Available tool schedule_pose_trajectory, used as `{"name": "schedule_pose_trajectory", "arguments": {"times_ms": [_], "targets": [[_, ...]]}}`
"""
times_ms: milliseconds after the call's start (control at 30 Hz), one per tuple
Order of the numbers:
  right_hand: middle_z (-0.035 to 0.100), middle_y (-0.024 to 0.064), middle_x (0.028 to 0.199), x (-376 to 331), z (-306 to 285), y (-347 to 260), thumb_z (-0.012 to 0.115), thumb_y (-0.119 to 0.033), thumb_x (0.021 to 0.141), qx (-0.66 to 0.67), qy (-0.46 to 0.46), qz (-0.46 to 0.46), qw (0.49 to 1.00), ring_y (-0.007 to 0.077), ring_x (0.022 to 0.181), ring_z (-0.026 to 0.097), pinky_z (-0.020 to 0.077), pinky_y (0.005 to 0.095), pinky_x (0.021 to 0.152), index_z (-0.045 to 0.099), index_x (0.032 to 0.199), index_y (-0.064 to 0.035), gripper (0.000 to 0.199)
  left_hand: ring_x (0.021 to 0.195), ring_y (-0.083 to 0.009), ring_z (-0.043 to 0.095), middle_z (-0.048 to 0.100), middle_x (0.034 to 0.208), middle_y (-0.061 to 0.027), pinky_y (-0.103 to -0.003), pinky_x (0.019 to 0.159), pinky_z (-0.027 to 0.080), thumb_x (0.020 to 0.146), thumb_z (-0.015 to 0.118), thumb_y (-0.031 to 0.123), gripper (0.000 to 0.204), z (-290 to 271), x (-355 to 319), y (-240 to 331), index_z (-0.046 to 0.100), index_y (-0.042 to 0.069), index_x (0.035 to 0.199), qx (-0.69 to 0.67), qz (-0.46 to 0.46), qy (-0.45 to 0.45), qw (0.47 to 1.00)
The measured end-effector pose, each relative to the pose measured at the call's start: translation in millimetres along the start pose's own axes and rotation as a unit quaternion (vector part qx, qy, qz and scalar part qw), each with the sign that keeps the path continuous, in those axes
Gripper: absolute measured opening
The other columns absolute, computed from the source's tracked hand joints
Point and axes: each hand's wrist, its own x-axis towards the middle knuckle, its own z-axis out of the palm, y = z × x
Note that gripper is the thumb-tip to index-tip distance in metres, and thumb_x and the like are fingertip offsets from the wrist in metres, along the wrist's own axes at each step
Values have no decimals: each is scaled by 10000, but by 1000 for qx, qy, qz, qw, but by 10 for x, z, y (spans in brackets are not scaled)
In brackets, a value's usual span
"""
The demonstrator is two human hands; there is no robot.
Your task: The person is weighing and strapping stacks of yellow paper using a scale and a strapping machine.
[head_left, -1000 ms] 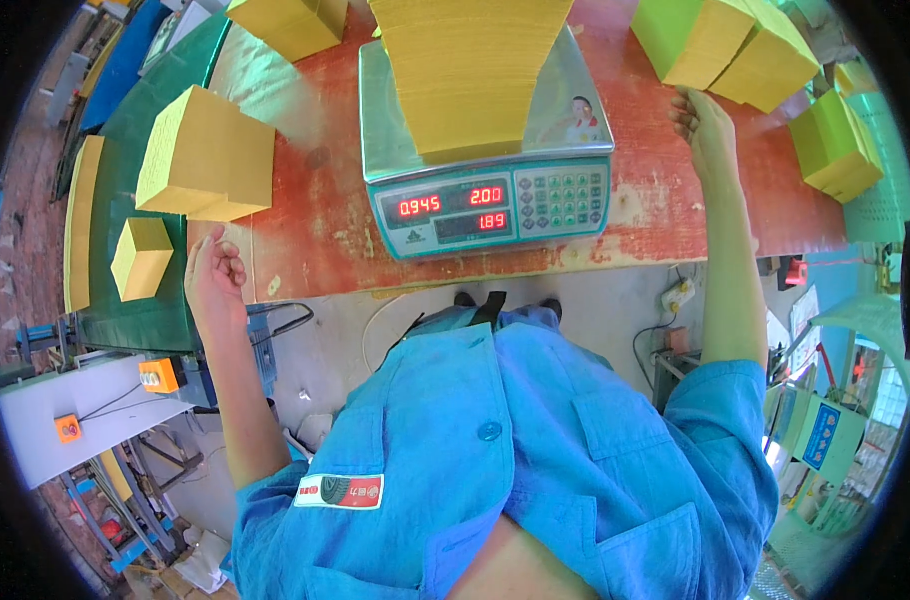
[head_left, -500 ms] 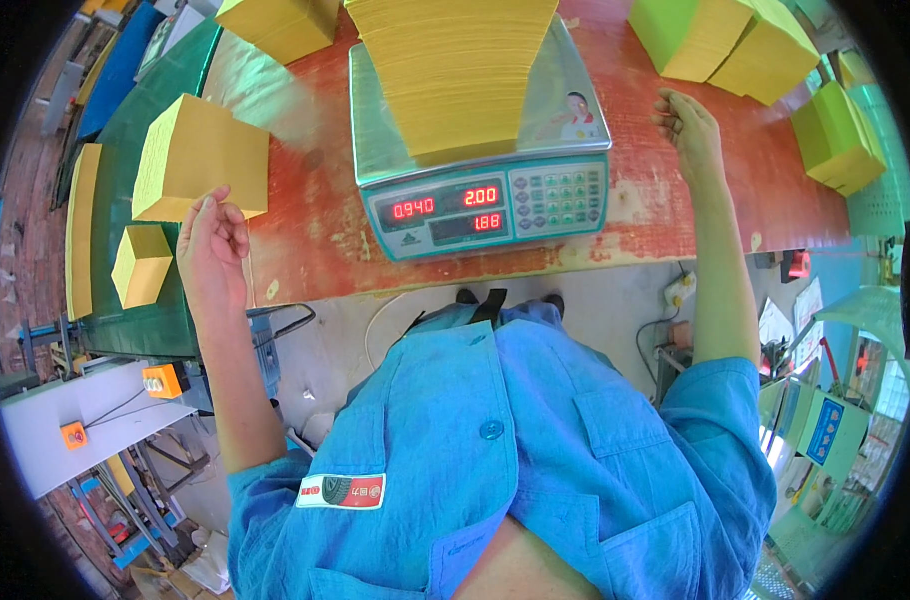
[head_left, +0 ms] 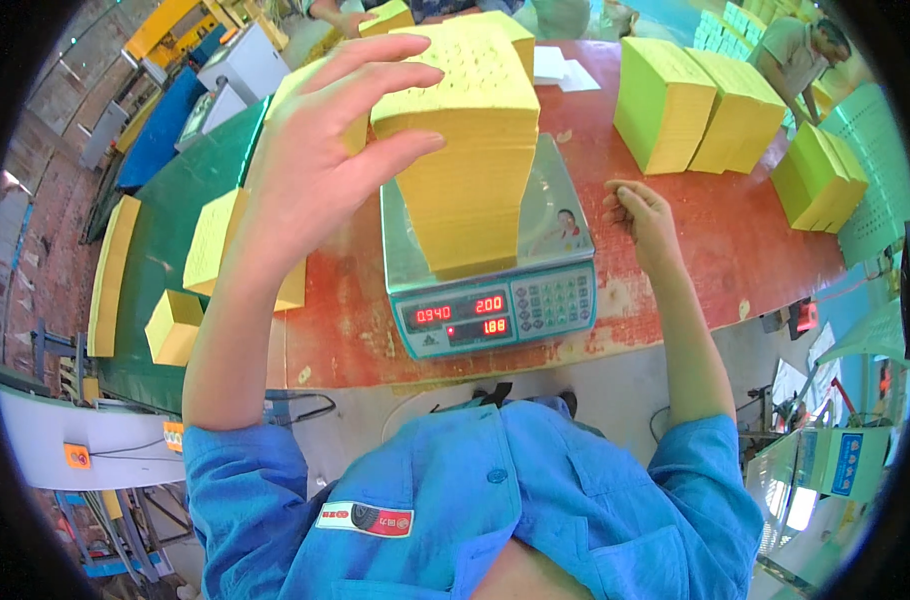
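Observation:
A tall stack of yellow paper sheets [head_left: 467, 185], wider at the top than at the bottom, stands on the plate of a digital weighing scale [head_left: 557, 300] with a lit red display. My left hand [head_left: 305, 175] is raised at the stack's upper left, fingers spread and thumb apart. Its fingertips overlap the stack's top in view; whether they touch it I cannot tell. Right of the scale, over the red table, my right hand [head_left: 647, 222] hovers with loosely curled fingers and nothing visible in them.
More yellow stacks [head_left: 667, 110] stand along the right of the worn red table [head_left: 720, 225]. Others, including a small block [head_left: 175, 328], are at left by a green surface [head_left: 143, 255]. White papers [head_left: 575, 74] lie behind the scale. A co-worker [head_left: 793, 55] bends at back right; another person's hand [head_left: 351, 22] shows at the top.
My left hand has left the yellow stack on the left and risen toward the one on the scale. My right hand has shifted a little nearer the scale. The view has tilted up.

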Motion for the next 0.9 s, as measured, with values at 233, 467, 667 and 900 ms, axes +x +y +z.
{"name": "schedule_pose_trajectory", "arguments": {"times_ms": [233, 467, 667, 900], "targets": [[651, 12, 871, -213, 20, -122, 538, -134, 954, -39, -36, -1, 999, 80, 757, 567, 472, 241, 686, 671, 1072, -22, 210, 1173, -211, 562, 618, 1241, -58, -334, 1023, 394, 780, 729, 124, 320, 145, 268, -189, 645, 43, 1079, -2, -53, -55, 997], [654, 19, 853, -252, -10, -127, 545, -117, 946, -39, -35, 11, 999, 85, 745, 568, 473, 244, 677, 671, 1058, -16, 197, 1101, -203, 599, 660, 1148, -64, -322, 989, 418, 803, 712, 124, 238, 115, 315, -282, 656, 18, 1008, -34, -70, -74, 994], [662, 30, 855, -221, 92, -190, 544, -113, 948, -21, -55, 16, 998, 94, 731, 585, 485, 250, 672, 670, 1055, -16, 191, 1055, -215, 623, 680, 1095, -78, -320, 955, 446, 845, 660, 77, 152, 128, 323, -345, 670, -4, 974, -59, -56, -64, 995], [662, 66, 913, -237, 534, -1017, 526, -221, 975, 17, -86, -55, 995, 130, 725, 600, 487, 259, 671, 648, 1088, -7, 271, 1064, -269, 643, 698, 1029, -116, -391, 985, 447, 868, 637, 83, 134, 168, 382, -258, 676, 2, 969, 68, 36, 58, 995]]}}
